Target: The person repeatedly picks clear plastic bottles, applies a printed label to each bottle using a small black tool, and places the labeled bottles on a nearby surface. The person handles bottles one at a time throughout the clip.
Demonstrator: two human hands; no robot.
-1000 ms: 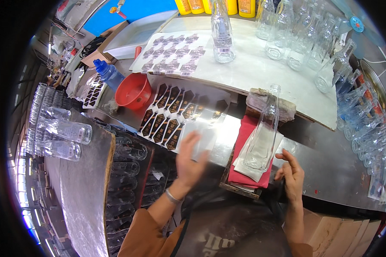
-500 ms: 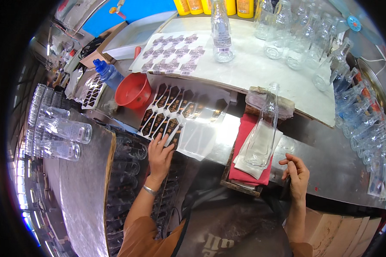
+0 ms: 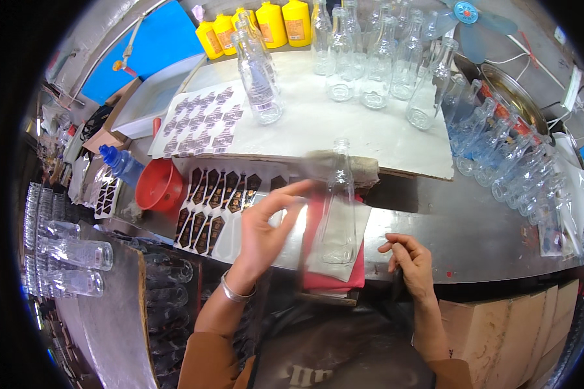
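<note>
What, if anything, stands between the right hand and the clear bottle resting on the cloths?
Nothing visible blocks it: between the right hand and the clear bottle show only bare metal tabletop and the edges of the red cloth and pale cloth.

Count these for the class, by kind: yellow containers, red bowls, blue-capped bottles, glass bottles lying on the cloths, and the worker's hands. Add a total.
Yellow containers: 5
Red bowl: 1
Blue-capped bottle: 1
Glass bottle on the cloths: 1
Hands, left hand and right hand: 2
Total: 10
</note>
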